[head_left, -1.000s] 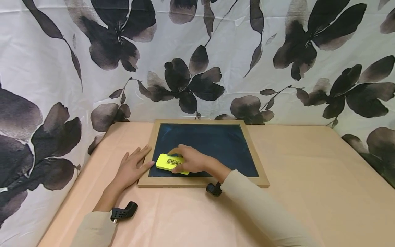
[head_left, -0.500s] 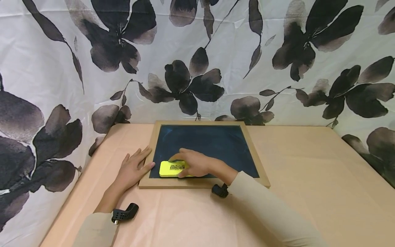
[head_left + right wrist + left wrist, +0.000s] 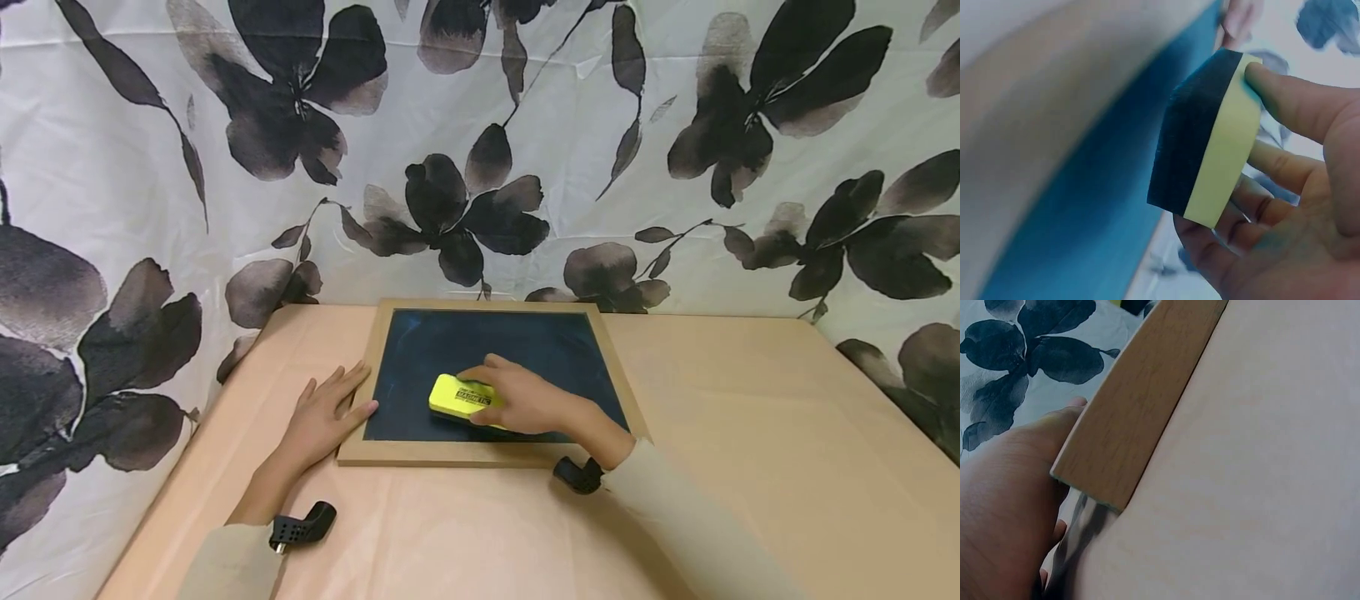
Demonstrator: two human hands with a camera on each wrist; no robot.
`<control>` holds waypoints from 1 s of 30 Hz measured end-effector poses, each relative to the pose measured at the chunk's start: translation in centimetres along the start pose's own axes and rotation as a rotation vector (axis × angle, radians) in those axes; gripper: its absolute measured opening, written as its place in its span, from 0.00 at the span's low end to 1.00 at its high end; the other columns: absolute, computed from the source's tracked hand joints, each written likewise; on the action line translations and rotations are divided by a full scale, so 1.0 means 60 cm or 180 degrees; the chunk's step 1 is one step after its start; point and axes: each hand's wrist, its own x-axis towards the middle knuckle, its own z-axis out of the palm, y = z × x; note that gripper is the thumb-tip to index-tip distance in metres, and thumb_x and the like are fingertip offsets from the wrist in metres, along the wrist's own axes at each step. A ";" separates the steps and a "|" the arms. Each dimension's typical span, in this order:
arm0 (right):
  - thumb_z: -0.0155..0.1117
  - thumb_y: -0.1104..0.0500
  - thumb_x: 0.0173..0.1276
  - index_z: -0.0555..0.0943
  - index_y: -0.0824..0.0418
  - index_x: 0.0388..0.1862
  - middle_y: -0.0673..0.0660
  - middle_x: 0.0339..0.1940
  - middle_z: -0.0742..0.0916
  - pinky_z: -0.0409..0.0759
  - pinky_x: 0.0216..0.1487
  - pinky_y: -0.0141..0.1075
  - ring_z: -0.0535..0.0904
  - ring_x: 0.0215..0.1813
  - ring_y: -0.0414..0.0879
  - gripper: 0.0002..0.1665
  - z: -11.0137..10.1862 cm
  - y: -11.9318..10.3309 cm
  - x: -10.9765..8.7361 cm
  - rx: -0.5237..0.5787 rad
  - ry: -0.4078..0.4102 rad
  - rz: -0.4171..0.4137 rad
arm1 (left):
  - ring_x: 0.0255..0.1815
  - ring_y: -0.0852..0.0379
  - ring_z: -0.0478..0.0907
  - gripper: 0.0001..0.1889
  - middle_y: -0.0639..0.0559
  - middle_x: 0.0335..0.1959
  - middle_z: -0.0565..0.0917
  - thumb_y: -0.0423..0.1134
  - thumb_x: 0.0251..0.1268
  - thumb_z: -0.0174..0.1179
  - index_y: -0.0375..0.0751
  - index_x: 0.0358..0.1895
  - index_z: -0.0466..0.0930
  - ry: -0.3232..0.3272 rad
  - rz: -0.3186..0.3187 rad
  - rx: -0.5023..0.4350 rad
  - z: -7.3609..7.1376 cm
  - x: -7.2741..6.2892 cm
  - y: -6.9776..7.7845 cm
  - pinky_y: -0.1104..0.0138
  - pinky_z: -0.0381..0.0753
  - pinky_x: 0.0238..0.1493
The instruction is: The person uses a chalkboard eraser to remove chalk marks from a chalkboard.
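A wood-framed chalkboard [image 3: 420,342] lies on the table, its dark surface faintly smudged. My right hand [image 3: 525,398] grips a yellow board eraser [image 3: 456,395] between thumb and fingers, over the lower middle of the board. In the right wrist view the eraser [image 3: 1225,150] shows a dark felt underside, tilted and apart from the blue-looking board surface [image 3: 1085,206]. My left hand [image 3: 322,421] rests at the board's left edge with fingers extended, the thumb lying over the frame. The left wrist view shows that hand [image 3: 1016,487] beside the wooden frame's side [image 3: 1141,400].
A peach-coloured cloth covers the table [image 3: 735,417]. Behind and to the left hangs a white curtain [image 3: 585,150] with dark flower prints. Black cameras [image 3: 303,525] are strapped to both wrists.
My right hand has moved right along the board with the eraser, away from the lower left corner, and the eraser now looks tilted. The left hand has stayed in place.
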 end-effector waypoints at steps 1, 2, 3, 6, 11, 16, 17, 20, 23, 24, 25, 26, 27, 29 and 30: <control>0.70 0.49 0.61 0.72 0.53 0.67 0.48 0.40 0.72 0.71 0.41 0.37 0.70 0.41 0.44 0.35 -0.007 0.007 -0.008 0.0032 0.0098 0.0054 | 0.73 0.39 0.51 0.37 0.45 0.72 0.62 0.58 0.65 0.57 0.43 0.72 0.62 0.0004 0.0010 -0.0013 0.000 0.000 0.000 0.39 0.37 0.69; 0.71 0.49 0.60 0.73 0.53 0.67 0.48 0.40 0.73 0.72 0.41 0.37 0.70 0.41 0.45 0.36 -0.014 0.015 -0.015 0.0068 0.0201 0.0114 | 0.73 0.39 0.51 0.36 0.45 0.72 0.62 0.57 0.65 0.57 0.43 0.72 0.62 0.0007 0.0019 -0.0023 0.001 0.000 0.000 0.39 0.37 0.68; 0.71 0.49 0.60 0.73 0.55 0.67 0.49 0.40 0.74 0.72 0.40 0.37 0.71 0.40 0.45 0.36 -0.022 0.023 -0.023 0.0089 0.0312 0.0157 | 0.73 0.39 0.52 0.36 0.45 0.72 0.62 0.57 0.65 0.57 0.43 0.72 0.62 0.0009 0.0027 -0.0028 0.001 -0.001 0.000 0.39 0.37 0.68; 0.71 0.49 0.59 0.74 0.58 0.65 0.52 0.41 0.76 0.72 0.38 0.38 0.71 0.40 0.47 0.36 -0.045 0.052 -0.049 0.0124 0.0631 0.0267 | 0.73 0.38 0.52 0.36 0.45 0.72 0.62 0.57 0.65 0.57 0.43 0.72 0.63 0.0011 0.0031 -0.0037 0.000 -0.003 -0.001 0.38 0.37 0.68; 0.71 0.51 0.60 0.73 0.65 0.64 0.58 0.43 0.79 0.72 0.37 0.40 0.72 0.40 0.51 0.36 -0.077 0.110 -0.099 0.0161 0.1021 0.0508 | 0.73 0.38 0.52 0.36 0.44 0.72 0.62 0.56 0.66 0.57 0.43 0.72 0.62 0.0007 0.0018 -0.0003 -0.001 -0.007 -0.005 0.38 0.38 0.68; 0.69 0.51 0.62 0.73 0.72 0.61 0.64 0.41 0.78 0.73 0.33 0.41 0.73 0.39 0.55 0.35 -0.102 0.169 -0.155 0.0132 0.1274 0.0911 | 0.73 0.38 0.52 0.36 0.44 0.72 0.62 0.56 0.66 0.57 0.43 0.72 0.62 0.0001 0.0017 -0.0009 0.002 -0.007 -0.008 0.38 0.38 0.68; 0.69 0.50 0.62 0.72 0.73 0.61 0.65 0.42 0.78 0.74 0.33 0.41 0.74 0.39 0.56 0.36 -0.105 0.181 -0.166 0.0142 0.1298 0.1018 | 0.73 0.38 0.52 0.36 0.44 0.72 0.61 0.56 0.66 0.57 0.43 0.72 0.62 0.0000 0.0019 -0.0019 0.003 -0.006 -0.008 0.38 0.38 0.68; 0.66 0.48 0.64 0.68 0.75 0.65 0.70 0.46 0.78 0.76 0.32 0.40 0.76 0.41 0.59 0.41 -0.110 0.216 -0.196 0.0119 0.1377 0.1279 | 0.73 0.38 0.52 0.36 0.45 0.73 0.61 0.56 0.65 0.57 0.43 0.72 0.62 -0.0018 0.0026 -0.0036 0.005 -0.004 -0.008 0.38 0.37 0.68; 0.65 0.47 0.65 0.67 0.77 0.64 0.73 0.44 0.79 0.75 0.30 0.38 0.77 0.39 0.60 0.42 -0.110 0.246 -0.216 0.0108 0.1436 0.1481 | 0.73 0.38 0.52 0.36 0.44 0.72 0.62 0.56 0.66 0.57 0.43 0.72 0.62 -0.0022 0.0045 -0.0015 0.002 -0.001 -0.007 0.38 0.38 0.68; 0.65 0.47 0.65 0.67 0.78 0.63 0.73 0.43 0.79 0.74 0.29 0.38 0.77 0.39 0.59 0.42 -0.109 0.254 -0.221 0.0089 0.1445 0.1547 | 0.73 0.38 0.52 0.36 0.44 0.72 0.62 0.56 0.66 0.57 0.43 0.72 0.62 -0.0024 0.0052 -0.0008 0.001 0.001 -0.006 0.38 0.38 0.68; 0.65 0.47 0.64 0.67 0.79 0.63 0.74 0.43 0.80 0.73 0.29 0.38 0.76 0.38 0.59 0.42 -0.108 0.261 -0.224 0.0083 0.1434 0.1627 | 0.73 0.38 0.52 0.35 0.43 0.72 0.62 0.56 0.66 0.56 0.42 0.72 0.62 -0.0023 0.0060 -0.0009 0.000 0.002 -0.006 0.38 0.38 0.68; 0.65 0.47 0.64 0.67 0.79 0.63 0.74 0.43 0.80 0.73 0.28 0.38 0.76 0.38 0.60 0.43 -0.106 0.268 -0.227 0.0087 0.1419 0.1692 | 0.73 0.38 0.52 0.35 0.43 0.72 0.62 0.56 0.66 0.56 0.43 0.72 0.62 -0.0025 0.0067 -0.0006 -0.002 0.004 -0.006 0.38 0.38 0.68; 0.65 0.47 0.64 0.66 0.80 0.63 0.75 0.44 0.79 0.73 0.29 0.39 0.75 0.39 0.60 0.43 -0.103 0.274 -0.229 0.0086 0.1396 0.1766 | 0.73 0.38 0.52 0.35 0.44 0.72 0.62 0.56 0.66 0.56 0.43 0.72 0.62 -0.0024 0.0069 -0.0007 -0.003 0.006 -0.006 0.38 0.38 0.68; 0.65 0.46 0.64 0.66 0.81 0.63 0.77 0.47 0.78 0.73 0.31 0.42 0.74 0.41 0.62 0.44 -0.097 0.284 -0.230 0.0069 0.1333 0.1881 | 0.73 0.38 0.52 0.36 0.44 0.72 0.61 0.56 0.66 0.56 0.43 0.72 0.62 -0.0028 0.0071 -0.0014 -0.004 0.007 -0.005 0.38 0.38 0.68; 0.65 0.46 0.64 0.66 0.81 0.63 0.77 0.48 0.77 0.73 0.33 0.43 0.74 0.42 0.63 0.45 -0.093 0.288 -0.230 0.0057 0.1307 0.1925 | 0.73 0.38 0.52 0.35 0.44 0.72 0.62 0.56 0.66 0.57 0.43 0.72 0.62 -0.0028 0.0070 -0.0015 -0.004 0.008 -0.005 0.39 0.38 0.68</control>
